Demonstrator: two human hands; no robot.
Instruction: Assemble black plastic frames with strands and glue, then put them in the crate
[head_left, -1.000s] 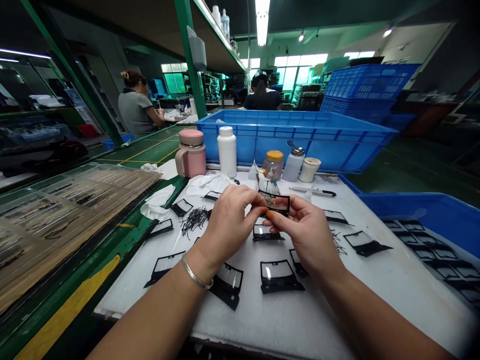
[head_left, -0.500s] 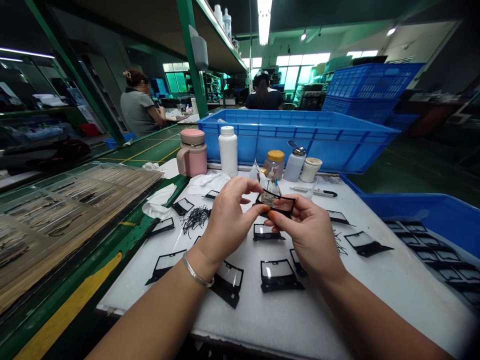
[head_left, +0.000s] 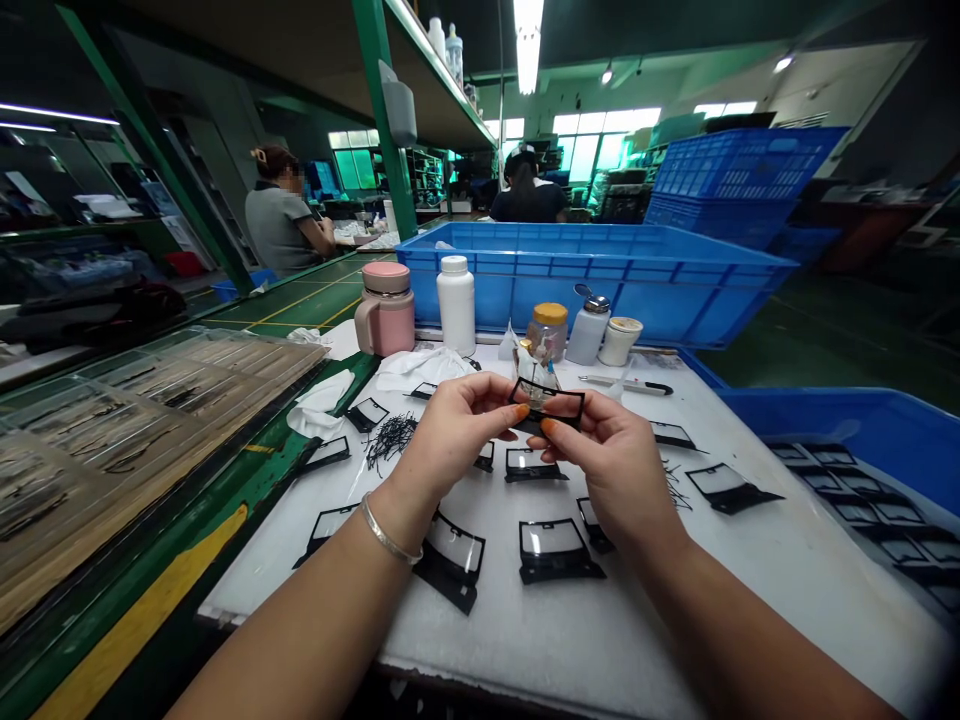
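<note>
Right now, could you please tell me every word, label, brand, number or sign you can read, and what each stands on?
No text can be read.
Small cream round jar: any print on its lid is too small to read.
White plastic screw-cap bottle: no lettering visible.
Pink lidded mug: no lettering visible.
Held clear panel with black frame: no lettering visible.

Dim, with glaring ceiling tube (head_left: pixel 528 45)

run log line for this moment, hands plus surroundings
left hand: pinching black-framed clear panel | right hand: pinching same panel | white worktop: similar panels, thin black strands | beyond: blue plastic crate
</note>
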